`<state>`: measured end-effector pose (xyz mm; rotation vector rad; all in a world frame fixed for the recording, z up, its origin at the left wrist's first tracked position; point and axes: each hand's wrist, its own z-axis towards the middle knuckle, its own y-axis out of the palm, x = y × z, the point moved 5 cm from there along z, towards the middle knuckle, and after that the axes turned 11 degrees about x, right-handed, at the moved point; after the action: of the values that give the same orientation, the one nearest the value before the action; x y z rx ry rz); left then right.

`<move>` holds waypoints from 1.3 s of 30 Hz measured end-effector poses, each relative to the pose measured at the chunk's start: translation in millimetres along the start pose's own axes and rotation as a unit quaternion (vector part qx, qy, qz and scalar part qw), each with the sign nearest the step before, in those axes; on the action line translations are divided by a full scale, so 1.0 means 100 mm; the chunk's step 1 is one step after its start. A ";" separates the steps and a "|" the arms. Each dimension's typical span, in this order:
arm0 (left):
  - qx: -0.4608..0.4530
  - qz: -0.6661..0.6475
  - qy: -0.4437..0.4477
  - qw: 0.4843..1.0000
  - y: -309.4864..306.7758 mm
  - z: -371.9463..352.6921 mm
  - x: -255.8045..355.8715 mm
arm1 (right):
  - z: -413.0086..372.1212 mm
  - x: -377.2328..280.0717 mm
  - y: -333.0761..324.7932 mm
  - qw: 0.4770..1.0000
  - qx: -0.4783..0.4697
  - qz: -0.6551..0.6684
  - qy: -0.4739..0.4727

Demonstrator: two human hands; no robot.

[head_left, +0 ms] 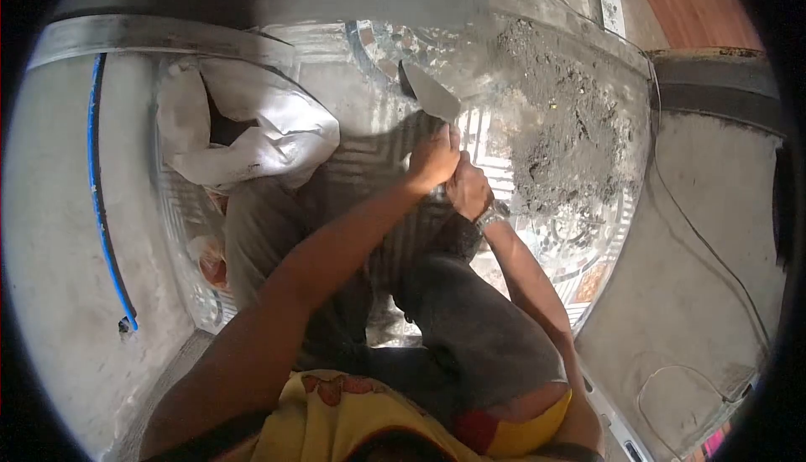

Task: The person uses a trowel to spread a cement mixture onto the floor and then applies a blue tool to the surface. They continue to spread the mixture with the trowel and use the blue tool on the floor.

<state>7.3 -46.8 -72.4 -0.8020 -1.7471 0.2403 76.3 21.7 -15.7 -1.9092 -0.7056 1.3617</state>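
Above a patterned floor (369, 136), a person's left hand (435, 158) and right hand (470, 190) close around a trowel (433, 95) between a white sack (281, 130) and grey mortar debris (562, 130); a slack grip could let the blade gouge the floor.

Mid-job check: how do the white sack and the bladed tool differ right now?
The white sack looks much bigger than the visible part of the bladed tool. The sack is creased and floppy, with a dark open mouth; the tool's blade looks smooth and stiff. The sack sits unheld beside the left leg, while the tool is gripped in the left and right hands. Both look pale.
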 end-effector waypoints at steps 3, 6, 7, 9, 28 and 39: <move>0.014 0.099 0.239 0.966 0.02 -0.35 0.05 | -0.26 0.02 -0.06 1.000 -0.025 0.007 0.001; 0.112 0.011 0.175 0.978 0.05 -0.44 -0.13 | -0.30 -0.04 -0.10 1.000 0.006 -0.010 0.029; 0.060 -0.138 0.119 0.981 0.05 -0.38 -0.18 | -0.28 -0.06 -0.09 0.999 0.014 -0.024 0.044; -0.049 -0.423 -0.004 0.905 0.00 -0.24 -0.10 | -0.20 0.01 -0.09 0.995 0.072 0.068 -0.030; -0.097 -0.704 -0.401 0.578 -0.06 -0.32 0.52 | -0.20 -0.31 -0.57 0.993 0.027 0.051 -0.103; -0.132 0.007 0.058 0.990 -0.72 -0.63 0.40 | -0.27 -0.08 -0.66 0.984 -0.020 -0.073 -0.162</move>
<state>31.5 -90.6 18.8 -0.9987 -1.6846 -0.0296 96.5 51.1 46.9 -1.6446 -1.0166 1.5904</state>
